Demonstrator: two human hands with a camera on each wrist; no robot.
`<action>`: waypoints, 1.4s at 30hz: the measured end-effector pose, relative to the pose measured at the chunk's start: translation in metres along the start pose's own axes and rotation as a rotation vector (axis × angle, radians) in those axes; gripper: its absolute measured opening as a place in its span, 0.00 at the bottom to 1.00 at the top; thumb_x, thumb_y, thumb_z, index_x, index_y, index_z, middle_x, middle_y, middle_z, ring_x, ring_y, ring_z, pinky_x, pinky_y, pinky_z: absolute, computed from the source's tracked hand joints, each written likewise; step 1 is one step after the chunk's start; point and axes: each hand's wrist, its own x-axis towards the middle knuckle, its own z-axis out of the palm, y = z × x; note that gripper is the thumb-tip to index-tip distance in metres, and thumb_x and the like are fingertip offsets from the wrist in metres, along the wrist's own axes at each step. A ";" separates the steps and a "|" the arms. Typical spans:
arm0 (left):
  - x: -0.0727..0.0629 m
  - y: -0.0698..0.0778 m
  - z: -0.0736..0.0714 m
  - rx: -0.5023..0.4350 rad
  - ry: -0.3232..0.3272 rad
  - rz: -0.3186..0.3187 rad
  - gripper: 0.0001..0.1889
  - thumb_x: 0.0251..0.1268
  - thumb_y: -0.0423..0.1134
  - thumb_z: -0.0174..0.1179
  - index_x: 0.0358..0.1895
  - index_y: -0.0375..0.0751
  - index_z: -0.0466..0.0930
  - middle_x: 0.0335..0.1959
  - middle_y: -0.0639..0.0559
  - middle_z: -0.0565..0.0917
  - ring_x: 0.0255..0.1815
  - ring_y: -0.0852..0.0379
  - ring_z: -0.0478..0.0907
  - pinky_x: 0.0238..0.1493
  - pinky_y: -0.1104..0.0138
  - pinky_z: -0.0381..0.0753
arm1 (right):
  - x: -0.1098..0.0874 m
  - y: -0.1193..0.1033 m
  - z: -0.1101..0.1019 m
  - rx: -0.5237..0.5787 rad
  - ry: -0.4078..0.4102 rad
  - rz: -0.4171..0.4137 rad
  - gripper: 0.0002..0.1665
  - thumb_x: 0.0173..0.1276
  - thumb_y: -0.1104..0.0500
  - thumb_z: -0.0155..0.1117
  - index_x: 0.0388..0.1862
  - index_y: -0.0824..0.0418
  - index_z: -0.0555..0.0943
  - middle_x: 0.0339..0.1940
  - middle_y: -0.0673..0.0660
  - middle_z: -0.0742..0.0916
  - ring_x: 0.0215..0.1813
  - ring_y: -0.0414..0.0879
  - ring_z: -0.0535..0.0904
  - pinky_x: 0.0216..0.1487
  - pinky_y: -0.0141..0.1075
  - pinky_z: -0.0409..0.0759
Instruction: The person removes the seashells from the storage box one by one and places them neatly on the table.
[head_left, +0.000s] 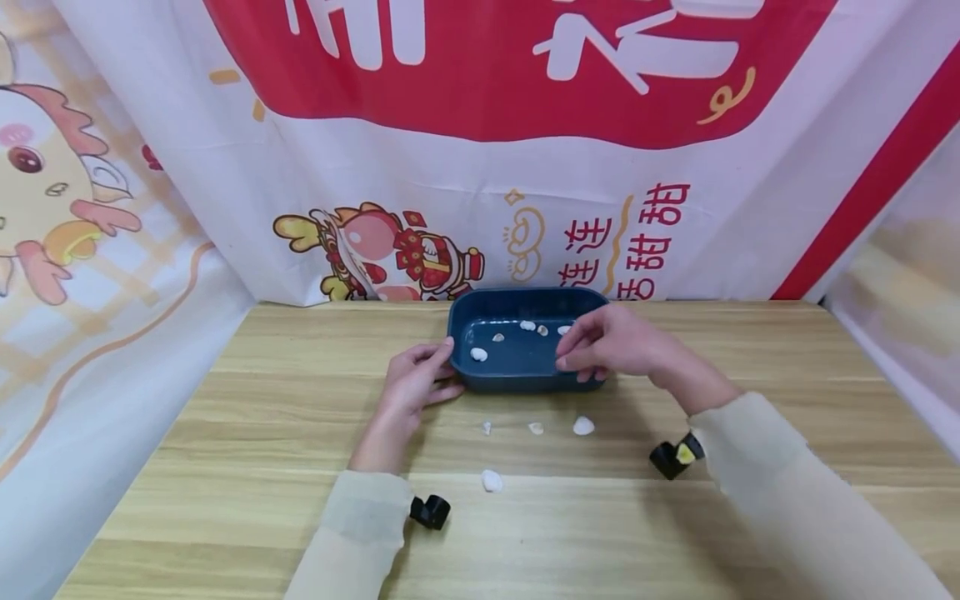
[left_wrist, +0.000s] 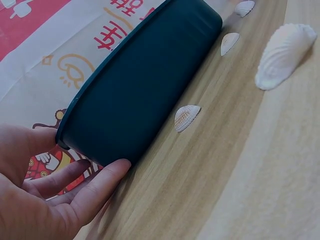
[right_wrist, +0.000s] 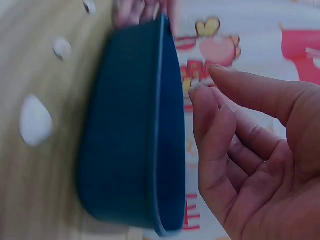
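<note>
A dark blue rectangular tray (head_left: 517,385) with raised walls stands at the back of the table, with several small seashells inside, among them a white shell (head_left: 478,355). My left hand (head_left: 415,379) grips its left end, thumb at the rim and fingers low against the outside, as the left wrist view shows. My right hand (head_left: 611,342) is over the tray's right front part. In the right wrist view its thumb and curved fingers (right_wrist: 215,145) stand slightly apart, with no shell plainly between them. In front of the tray lie a white shell (head_left: 583,426) and a ribbed shell (left_wrist: 186,118).
On the wooden table (head_left: 247,467), another small shell (head_left: 536,428) lies in the row before the tray, and a white shell (head_left: 492,481) lies nearer to me. A printed cloth (head_left: 480,175) hangs close behind the tray. Dark cameras sit at both wrists.
</note>
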 end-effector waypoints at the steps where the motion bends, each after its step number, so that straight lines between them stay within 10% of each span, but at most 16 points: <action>1: 0.000 0.000 0.000 -0.001 0.000 0.001 0.24 0.81 0.52 0.63 0.69 0.41 0.79 0.64 0.38 0.84 0.62 0.44 0.86 0.57 0.55 0.94 | 0.003 0.000 -0.004 -0.007 0.005 0.004 0.12 0.73 0.54 0.76 0.49 0.59 0.89 0.46 0.61 0.92 0.40 0.50 0.89 0.44 0.38 0.91; 26: 0.002 0.000 0.000 -0.003 -0.011 0.001 0.24 0.81 0.52 0.63 0.69 0.41 0.79 0.64 0.37 0.84 0.63 0.43 0.86 0.58 0.54 0.93 | 0.083 0.015 0.008 0.205 0.181 0.208 0.18 0.78 0.64 0.67 0.63 0.69 0.83 0.59 0.66 0.87 0.46 0.47 0.88 0.62 0.42 0.92; 42: 0.004 0.001 -0.001 0.016 -0.003 -0.012 0.26 0.81 0.55 0.63 0.70 0.43 0.79 0.65 0.39 0.84 0.64 0.45 0.85 0.58 0.56 0.93 | 0.104 0.019 0.029 0.070 0.283 0.290 0.13 0.79 0.59 0.69 0.57 0.62 0.87 0.52 0.62 0.92 0.46 0.50 0.88 0.61 0.44 0.90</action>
